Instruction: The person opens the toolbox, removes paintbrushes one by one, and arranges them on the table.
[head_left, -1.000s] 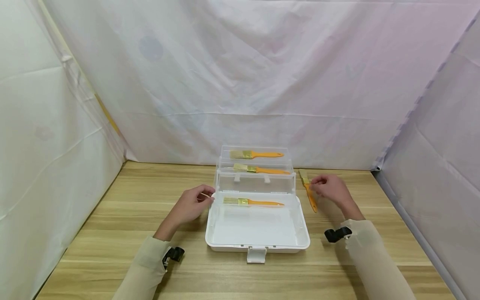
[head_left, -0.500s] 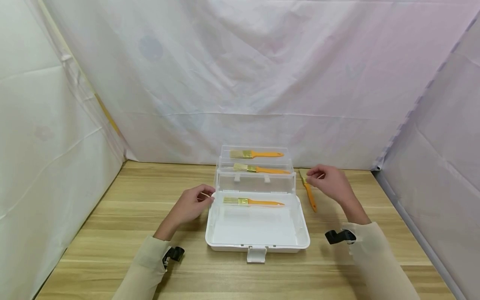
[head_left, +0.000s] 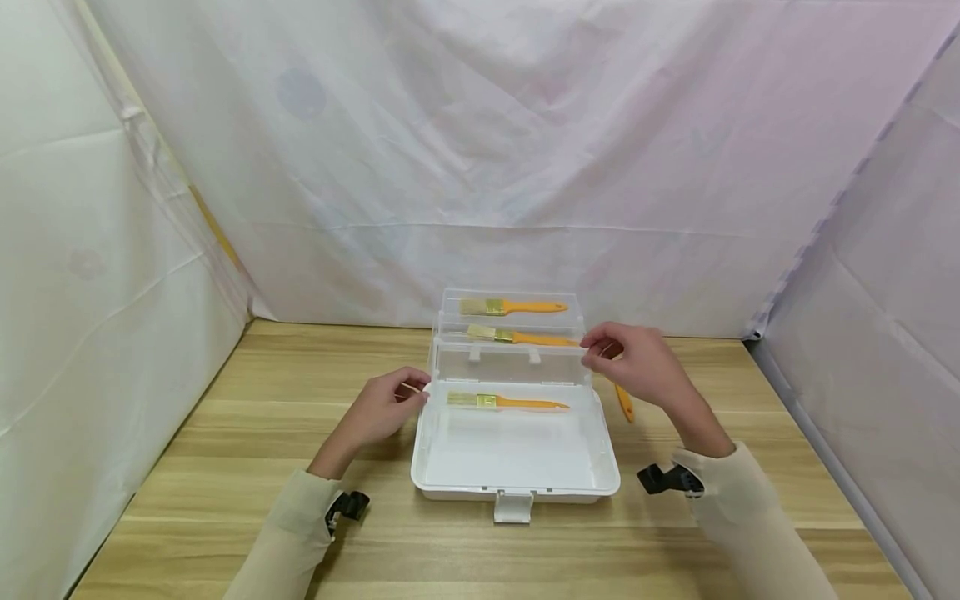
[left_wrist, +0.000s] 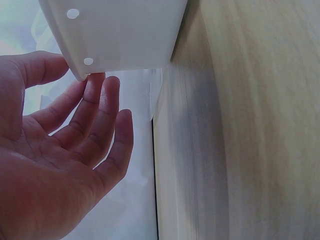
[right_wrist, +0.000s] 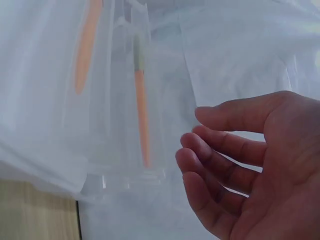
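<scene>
A white plastic storage box (head_left: 517,487) stands unfolded, its clear stepped trays (head_left: 487,364) rising at the back. One paintbrush (head_left: 532,404) with an orange handle lies at the rear of the base. Another paintbrush (head_left: 543,340) sits in the middle tray, and a third paintbrush (head_left: 534,307) in the top one. My left hand (head_left: 386,410) pinches the box's back left corner between thumb and fingers. Beside the trays' right end hovers my right hand (head_left: 633,358), fingers loosely bent and holding nothing. It partly hides a paintbrush (head_left: 625,404) on the table.
The box's front latch (head_left: 513,507) hangs down toward the wooden table (head_left: 465,558). White cloth (head_left: 510,167) hangs behind and on both sides. A black wrist camera (head_left: 671,479) is on each sleeve.
My right hand has lifted away from the paintbrush on the table and moved left to the trays' right end. The left hand has stayed at the box corner.
</scene>
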